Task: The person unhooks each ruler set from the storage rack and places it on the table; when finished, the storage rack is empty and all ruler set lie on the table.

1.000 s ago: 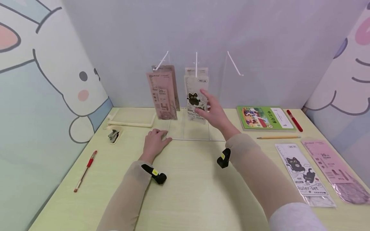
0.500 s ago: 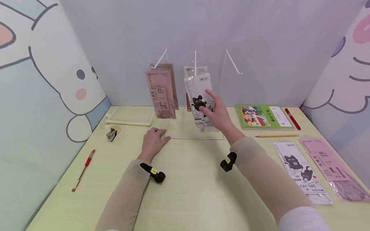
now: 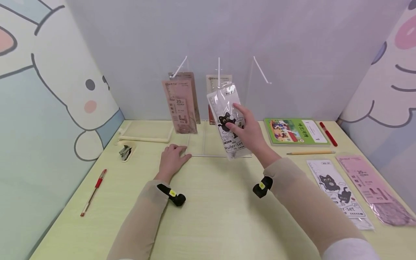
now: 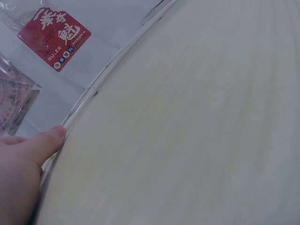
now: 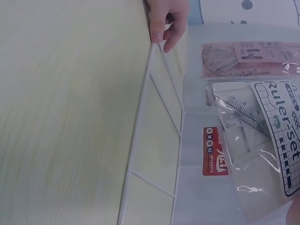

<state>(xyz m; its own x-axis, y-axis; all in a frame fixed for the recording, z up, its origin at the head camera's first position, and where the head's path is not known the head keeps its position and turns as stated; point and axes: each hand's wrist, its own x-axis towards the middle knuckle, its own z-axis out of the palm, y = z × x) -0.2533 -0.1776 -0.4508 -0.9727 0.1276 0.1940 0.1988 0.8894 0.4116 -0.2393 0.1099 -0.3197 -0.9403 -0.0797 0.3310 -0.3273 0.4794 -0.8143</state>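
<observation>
My right hand (image 3: 250, 130) pinches a clear ruler set packet (image 3: 216, 103) with a white black-cat card, thumb across its front. The packet leans at a slant, its top by the end of the rack's middle hook (image 3: 219, 70). In the right wrist view its ruler and set square show through the plastic. My left hand (image 3: 172, 160) holds the front left corner of the white wire rack (image 5: 136, 122), thumb on the wire. Behind the held packet hangs another packet (image 3: 211, 80), whose red label (image 4: 56, 37) shows in the left wrist view.
Pink ruler packets (image 3: 177, 90) hang on the left hook; the right hook (image 3: 261, 69) is bare. At right lie a green book (image 3: 292, 131), red pen (image 3: 329, 134), pencil (image 3: 310, 152) and two ruler packets (image 3: 331, 184). A pouch (image 3: 146, 131) and pen (image 3: 94, 191) lie left.
The right hand has drawn the cat ruler set packet forward and down along the middle hook, and the packet has tilted. The packet behind is more exposed. The left hand stays at the rack corner.
</observation>
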